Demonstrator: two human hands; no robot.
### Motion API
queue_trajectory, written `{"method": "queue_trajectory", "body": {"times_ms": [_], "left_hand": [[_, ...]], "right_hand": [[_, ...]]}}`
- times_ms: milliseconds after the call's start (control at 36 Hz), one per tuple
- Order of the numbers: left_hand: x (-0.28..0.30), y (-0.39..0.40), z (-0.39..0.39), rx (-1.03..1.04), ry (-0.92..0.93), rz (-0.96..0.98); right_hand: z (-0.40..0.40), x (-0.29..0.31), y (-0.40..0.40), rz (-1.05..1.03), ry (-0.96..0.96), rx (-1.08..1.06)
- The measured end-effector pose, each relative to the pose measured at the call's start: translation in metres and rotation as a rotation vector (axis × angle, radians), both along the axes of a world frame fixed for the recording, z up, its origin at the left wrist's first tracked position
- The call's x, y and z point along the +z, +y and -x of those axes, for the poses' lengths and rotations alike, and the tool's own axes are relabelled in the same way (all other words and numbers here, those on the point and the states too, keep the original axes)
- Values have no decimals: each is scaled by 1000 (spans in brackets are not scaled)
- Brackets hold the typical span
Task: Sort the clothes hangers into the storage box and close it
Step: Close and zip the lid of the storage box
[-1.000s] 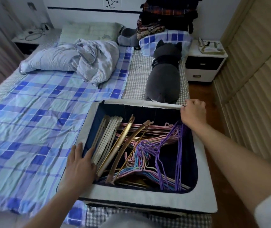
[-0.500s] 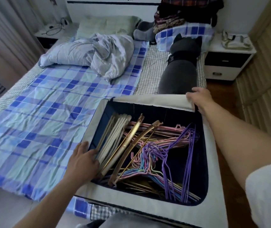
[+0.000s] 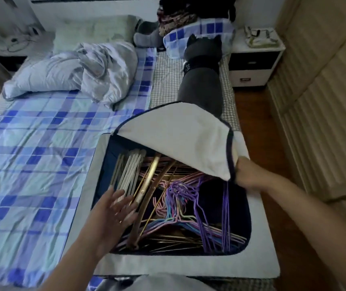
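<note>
Grey fabric storage box with navy lining [image 3: 260, 259] sits on the bed's near right corner, top opening exposed. Right hand [image 3: 249, 175] pinches the corner of the white fabric lid flap with navy edging [image 3: 180, 133], lifted and folded partway over the far side of the opening. Left hand [image 3: 113, 211] is spread, fingers straight, resting on the bundle of pale flat hangers [image 3: 129, 171] at the box's left side. Beside those: gold and brown wooden hangers [image 3: 149, 185], then a tangle of purple, pink and blue wire hangers [image 3: 189, 202], all inside the box. Grey plush cat [image 3: 201, 80] lies just behind the box on the blue plaid bedsheet [image 3: 31, 154].
</note>
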State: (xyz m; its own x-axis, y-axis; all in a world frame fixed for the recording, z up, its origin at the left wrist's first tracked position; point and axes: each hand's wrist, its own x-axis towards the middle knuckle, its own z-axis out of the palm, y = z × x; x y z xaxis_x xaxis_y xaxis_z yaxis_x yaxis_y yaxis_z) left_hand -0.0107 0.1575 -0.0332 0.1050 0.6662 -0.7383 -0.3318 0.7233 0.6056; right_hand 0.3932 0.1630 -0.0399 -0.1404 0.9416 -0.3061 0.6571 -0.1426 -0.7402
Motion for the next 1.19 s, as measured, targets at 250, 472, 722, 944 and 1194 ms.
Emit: {"method": "queue_trajectory", "body": {"times_ms": [250,472,722,944,1194], "left_hand": [[-3,3,-22,165,-268,91],[-3,-15,-33,82,-144,43],[8,-34,-56,40,-402,-106],[6,-61,-55,-12,-246,-119],[-11,-67,-25,257,302,112]], "right_hand": [[6,-11,-22,-311,-525,531],[30,-5,-24,-346,-607,877],[124,29,5,190,23,724],[56,21,91,-235,-546,272],[-21,12,120,-186,-1031,200]]}}
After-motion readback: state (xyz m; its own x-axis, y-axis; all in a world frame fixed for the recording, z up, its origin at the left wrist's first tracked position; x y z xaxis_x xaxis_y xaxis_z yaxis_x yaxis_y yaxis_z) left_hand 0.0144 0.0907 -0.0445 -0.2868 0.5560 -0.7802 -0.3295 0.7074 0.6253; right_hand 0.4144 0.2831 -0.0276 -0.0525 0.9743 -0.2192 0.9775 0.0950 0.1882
